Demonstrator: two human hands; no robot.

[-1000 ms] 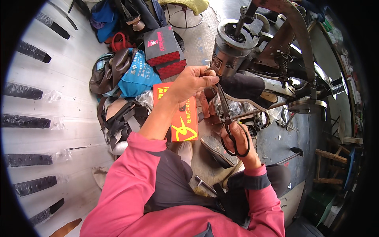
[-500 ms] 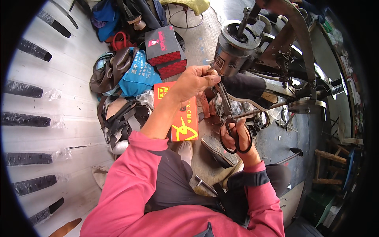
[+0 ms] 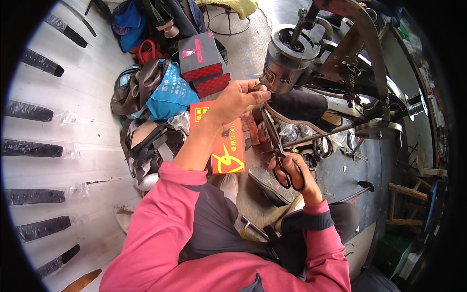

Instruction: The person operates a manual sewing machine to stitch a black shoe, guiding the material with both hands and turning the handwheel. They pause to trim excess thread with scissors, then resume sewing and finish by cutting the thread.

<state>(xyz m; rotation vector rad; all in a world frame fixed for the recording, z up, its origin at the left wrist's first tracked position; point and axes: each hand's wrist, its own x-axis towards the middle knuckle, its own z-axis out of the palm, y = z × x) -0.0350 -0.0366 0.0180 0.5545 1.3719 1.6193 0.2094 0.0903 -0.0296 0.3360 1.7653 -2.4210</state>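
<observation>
Our right hand (image 3: 299, 176) curls fingers (image 3: 294, 169) around scissors (image 3: 278, 147), mid-frame
Our left hand (image 3: 238, 103) presses its fingertips (image 3: 264, 96) together beside a dark shoe (image 3: 309, 108).

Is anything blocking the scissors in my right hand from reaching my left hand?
Nothing visible stands between them: the scissors in your right hand point up toward your left hand. The dark shoe lies to the right of that gap.

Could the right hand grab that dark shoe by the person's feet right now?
Probably not straight away: the right hand holds the scissors, so it would likely need to let go first. Otherwise the way looks free: nothing is seen lying on the dark shoe.
</observation>
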